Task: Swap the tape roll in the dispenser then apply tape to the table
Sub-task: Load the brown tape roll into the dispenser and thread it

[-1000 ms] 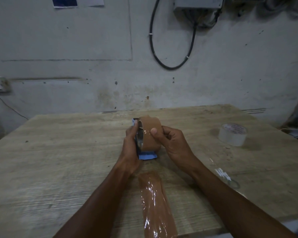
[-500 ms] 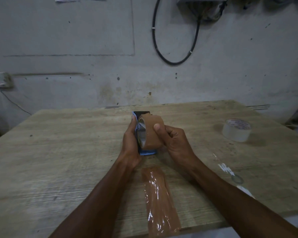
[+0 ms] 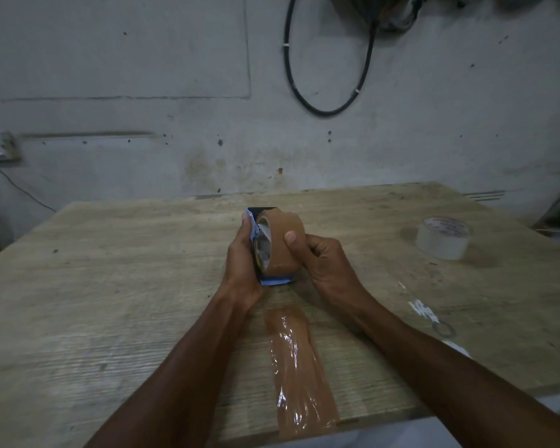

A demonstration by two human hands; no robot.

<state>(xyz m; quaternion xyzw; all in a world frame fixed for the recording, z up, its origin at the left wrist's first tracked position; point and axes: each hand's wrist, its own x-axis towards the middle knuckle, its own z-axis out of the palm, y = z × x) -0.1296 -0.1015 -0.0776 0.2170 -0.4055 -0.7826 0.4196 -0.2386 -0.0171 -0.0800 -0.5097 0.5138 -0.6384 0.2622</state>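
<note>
A brown tape roll (image 3: pixel 283 244) sits in a blue tape dispenser (image 3: pixel 274 280) held upright over the middle of the wooden table (image 3: pixel 110 286). My left hand (image 3: pixel 241 266) grips the dispenser from its left side. My right hand (image 3: pixel 317 260) clasps the brown roll from the right, thumb on its outer face. A clear tape roll (image 3: pixel 442 237) lies flat on the table at the far right. A wrinkled strip of brown tape (image 3: pixel 296 367) is stuck on the table, running from below the dispenser to the near edge.
White scraps and a small ring (image 3: pixel 444 328) lie on the table near my right forearm. A grey wall with a black cable loop (image 3: pixel 324 105) stands behind the table. The table's near edge runs just below the strip's end.
The view has tilted slightly, so hands and dispenser appear a little higher in frame. My grip on the dispenser and brown roll looks the same.
</note>
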